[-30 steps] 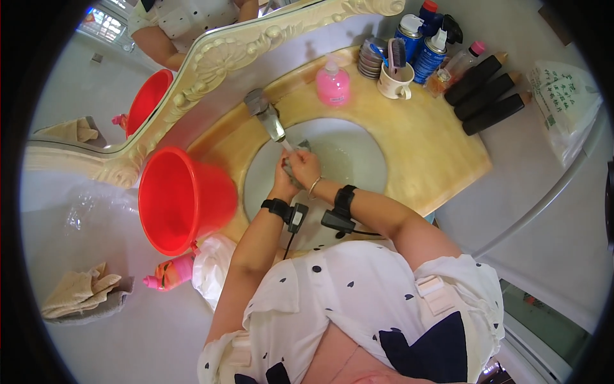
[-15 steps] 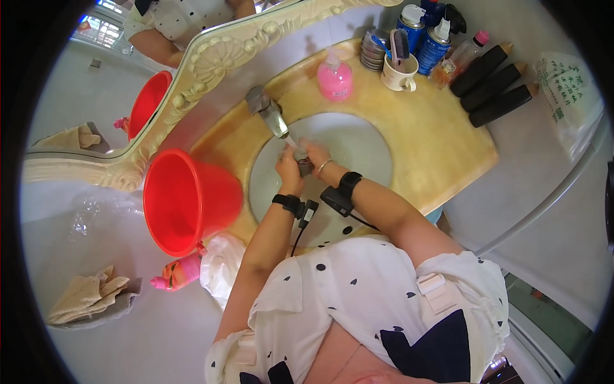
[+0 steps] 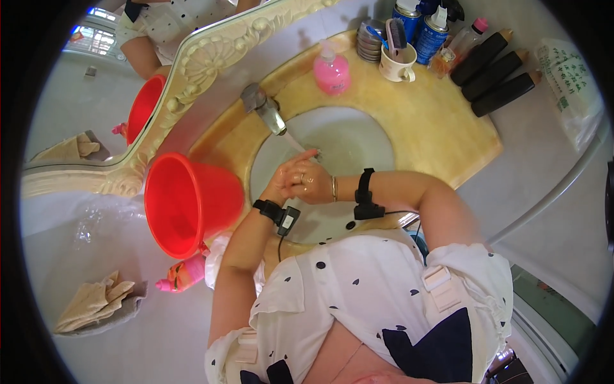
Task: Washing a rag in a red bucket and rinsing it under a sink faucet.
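Over the oval washbasin (image 3: pixel 257 168), my two hands are pressed together just below the tap (image 3: pixel 263 109). A thin stream of water runs from the spout to the fingertips. My left hand (image 3: pixel 279 184) has its fingers stretched toward the water and is partly covered. My right hand (image 3: pixel 311 182), with a ring and a bracelet, is closed over the left one. No object shows between them. Black straps with small cabled devices sit on both forearms. Water lies or flows in the basin, and its depth cannot be told.
A red bucket (image 3: pixel 195 198) stands left of the basin, beside a pink bottle (image 3: pixel 183 274). Behind are a pink soap bottle (image 3: pixel 332 74), a mug (image 3: pixel 398 66) holding a brush, spray cans (image 3: pixel 432 37) and black bottles (image 3: pixel 505 94). A carved mirror frame (image 3: pixel 211 54) borders the counter.
Both hands have come back from under the spout toward me. The right hand has turned and closed over the left. A small dark thing between them earlier no longer shows.
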